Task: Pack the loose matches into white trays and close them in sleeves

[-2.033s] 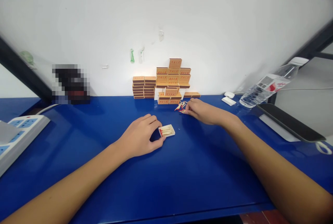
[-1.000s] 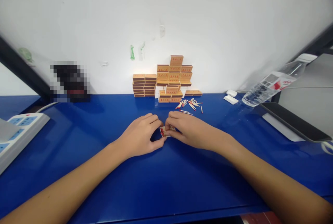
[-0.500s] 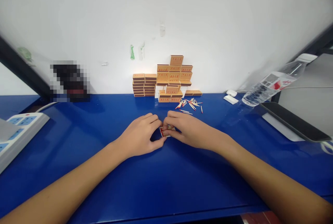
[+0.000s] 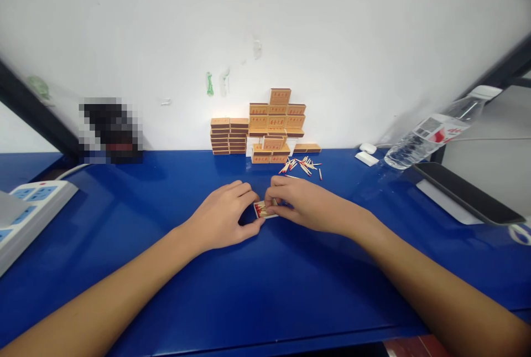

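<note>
A small matchbox tray (image 4: 255, 213) lies on the blue table, holding several matches (image 4: 261, 210) with their red heads toward the left. My left hand (image 4: 226, 215) grips its left end between thumb and fingers. Over the tray's right part, my right hand (image 4: 307, 203) has its thumb and fingertips pinched together at the matches. Whatever is between those fingertips is hidden, and they cover the tray's right end. Just beyond my right hand, a loose pile of matches (image 4: 306, 165) is scattered on the table.
Stacked matchboxes (image 4: 276, 122) stand against the wall, with a lower stack (image 4: 229, 136) to their left. A power strip (image 4: 35, 213) lies at the left. Over on the right are a white case (image 4: 367, 158), a tilted plastic bottle (image 4: 440, 127) and a dark flat object (image 4: 468, 193).
My right hand has shifted slightly right along the tray, uncovering more of the matches. My left hand keeps its grip on the tray's end.
</note>
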A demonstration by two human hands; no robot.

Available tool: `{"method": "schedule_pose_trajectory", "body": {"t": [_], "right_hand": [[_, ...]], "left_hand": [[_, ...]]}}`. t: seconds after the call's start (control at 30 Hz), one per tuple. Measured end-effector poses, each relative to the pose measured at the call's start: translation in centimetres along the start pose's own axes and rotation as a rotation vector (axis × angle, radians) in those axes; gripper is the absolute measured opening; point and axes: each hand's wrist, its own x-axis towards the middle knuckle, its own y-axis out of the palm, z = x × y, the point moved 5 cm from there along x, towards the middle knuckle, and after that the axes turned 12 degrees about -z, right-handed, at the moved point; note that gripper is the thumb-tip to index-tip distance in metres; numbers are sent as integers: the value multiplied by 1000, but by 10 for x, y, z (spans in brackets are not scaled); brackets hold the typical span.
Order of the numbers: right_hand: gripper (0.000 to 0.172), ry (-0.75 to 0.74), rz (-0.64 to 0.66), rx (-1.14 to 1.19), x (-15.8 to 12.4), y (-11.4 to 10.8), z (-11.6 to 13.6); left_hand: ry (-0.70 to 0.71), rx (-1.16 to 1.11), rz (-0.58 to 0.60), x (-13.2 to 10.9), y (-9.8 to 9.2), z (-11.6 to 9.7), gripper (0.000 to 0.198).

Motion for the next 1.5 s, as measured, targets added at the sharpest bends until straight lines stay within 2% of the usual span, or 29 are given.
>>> {"method": "schedule_pose_trajectory", "body": {"t": [0.13, 0.43, 0.7, 0.8, 0.9, 0.97, 1.03, 1.1, 1.2, 1.37, 1.5], "right_hand": [[13, -16, 31, 51, 0, -1, 3], [12, 54, -17, -20, 1, 0, -8], [13, 3, -6, 42, 2, -10, -7], [19, 61, -150, -7, 3, -31, -26], [25, 205, -298, -179, -1, -53, -60], [22, 301, -247, -240, -4, -54, -82], [20, 343, -143, -187, -5, -47, -97], [21, 345, -69, -99, -5, -36, -103], [15, 368, -50, -73, -3, -25, -108], [19, 361, -63, -105, -3, -25, -105], [21, 242, -74, -45, -4, -31, -69]], "left_hand": [[2, -11, -6, 0, -1, 0, 20], [4, -1, -5, 0, -1, 0, 19], [-7, -2, -11, 0, -1, 1, 22], [-9, -10, -17, -1, -2, 1, 23], [-7, -15, -23, -1, -2, 1, 24], [-9, -16, -21, -2, -1, 1, 24], [-8, -15, -22, -2, -1, 2, 24], [-4, -14, -25, -1, -1, 2, 24], [-2, -13, -25, -1, -1, 2, 24], [-5, -11, -24, -2, -2, 2, 24], [-9, -7, -16, -2, -1, 2, 24]]}}
